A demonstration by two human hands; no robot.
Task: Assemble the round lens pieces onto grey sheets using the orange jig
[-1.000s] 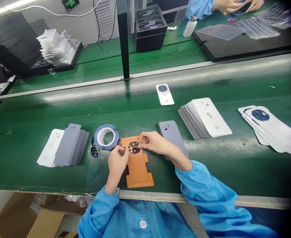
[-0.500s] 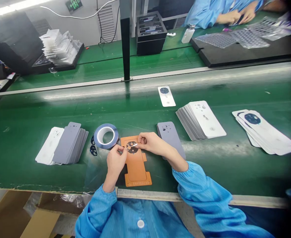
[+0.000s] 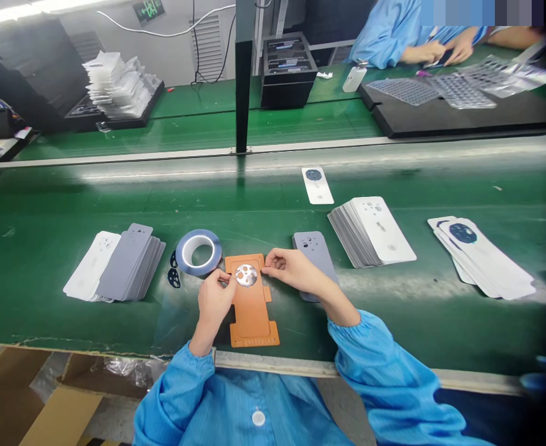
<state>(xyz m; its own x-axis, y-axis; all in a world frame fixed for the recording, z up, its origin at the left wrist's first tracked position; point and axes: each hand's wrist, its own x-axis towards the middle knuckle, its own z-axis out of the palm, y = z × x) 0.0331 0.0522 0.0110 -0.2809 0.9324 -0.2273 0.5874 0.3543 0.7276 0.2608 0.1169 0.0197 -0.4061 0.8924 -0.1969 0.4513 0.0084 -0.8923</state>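
Observation:
An orange jig plate (image 3: 254,316) lies on the green bench in front of me. Near its top sits a round piece with several holes (image 3: 246,272), its face bright and silvery. My left hand (image 3: 214,300) is closed in a pinch at the left edge of that piece; what lies between the fingertips is too small to name. On the other side, my right hand (image 3: 291,269) is pinched at the plate's upper right edge, and I cannot make out anything in its fingers. A roll of blue film tape (image 3: 182,263) stands beside the left hand, with dark perforated discs (image 3: 174,278) next to it.
Grey phone-shaped sheets (image 3: 128,266) lie fanned at left, other grey sheets (image 3: 317,263) by my right wrist. A white sheet stack (image 3: 388,238) and white sheets with dark discs (image 3: 500,266) are at right. Beyond the rail, a co-worker's hands (image 3: 458,49) hold something dark.
The round piece looked dark and now looks silvery, possibly from the light. My right hand has moved from over it to the right edge of the plate. The left hand stays about where it was.

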